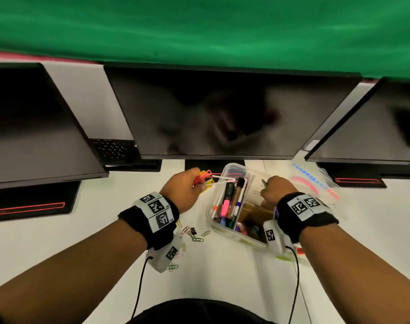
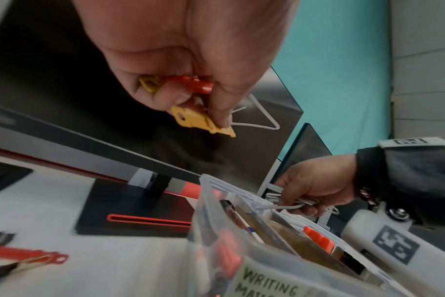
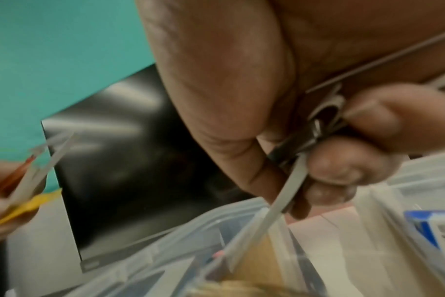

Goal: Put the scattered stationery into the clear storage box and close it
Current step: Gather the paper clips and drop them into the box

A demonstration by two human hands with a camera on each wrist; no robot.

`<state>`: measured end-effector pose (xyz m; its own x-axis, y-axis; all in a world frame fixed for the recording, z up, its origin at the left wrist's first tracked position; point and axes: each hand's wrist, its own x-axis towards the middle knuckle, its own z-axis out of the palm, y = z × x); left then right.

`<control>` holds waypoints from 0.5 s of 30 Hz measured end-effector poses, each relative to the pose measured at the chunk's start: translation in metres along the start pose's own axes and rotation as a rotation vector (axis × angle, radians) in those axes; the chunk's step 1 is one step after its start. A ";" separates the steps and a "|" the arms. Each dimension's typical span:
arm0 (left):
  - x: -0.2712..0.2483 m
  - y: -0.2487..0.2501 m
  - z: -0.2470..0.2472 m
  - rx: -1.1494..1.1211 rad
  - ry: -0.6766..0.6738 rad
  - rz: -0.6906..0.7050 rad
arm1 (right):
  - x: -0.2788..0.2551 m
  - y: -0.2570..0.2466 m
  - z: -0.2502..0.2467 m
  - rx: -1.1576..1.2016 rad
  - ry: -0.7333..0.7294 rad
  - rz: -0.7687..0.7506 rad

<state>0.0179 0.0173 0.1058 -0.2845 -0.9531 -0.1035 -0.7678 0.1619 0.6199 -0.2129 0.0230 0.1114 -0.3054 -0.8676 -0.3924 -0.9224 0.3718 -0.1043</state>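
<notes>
The loading step was in hand. The left hand (image 1: 184, 187) pinched red and yellow clips (image 2: 188, 100) between curled fingers, beside the clear storage box (image 1: 213, 206); the right hand (image 1: 277, 189) clamped metal clips (image 3: 323, 120) above it. Next move, as judged: release both loads inside

**Open box, clips loose on the desk**

The clear storage box (image 1: 225, 232) stands open mid-desk below the middle monitor, pens and markers (image 1: 230, 202) lying packed in its left compartment. Coloured paper clips (image 1: 194, 235) lie scattered just left of it.
</notes>
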 end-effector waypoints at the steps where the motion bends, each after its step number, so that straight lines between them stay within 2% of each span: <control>1: 0.004 0.008 0.005 0.012 -0.006 0.002 | 0.002 0.002 -0.001 0.002 -0.015 -0.012; 7: 0.022 0.045 0.032 0.161 -0.064 -0.021 | 0.016 0.009 0.002 0.051 -0.058 -0.055; 11: 0.031 0.065 0.048 0.317 -0.057 -0.036 | 0.028 0.023 0.000 0.330 -0.130 -0.030; 15: 0.039 0.083 0.061 0.393 -0.105 -0.015 | 0.026 0.039 -0.003 0.376 -0.129 -0.066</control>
<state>-0.0915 0.0094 0.1055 -0.3132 -0.9281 -0.2015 -0.9273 0.2531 0.2757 -0.2572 0.0142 0.0996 -0.1938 -0.8542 -0.4825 -0.7810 0.4319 -0.4510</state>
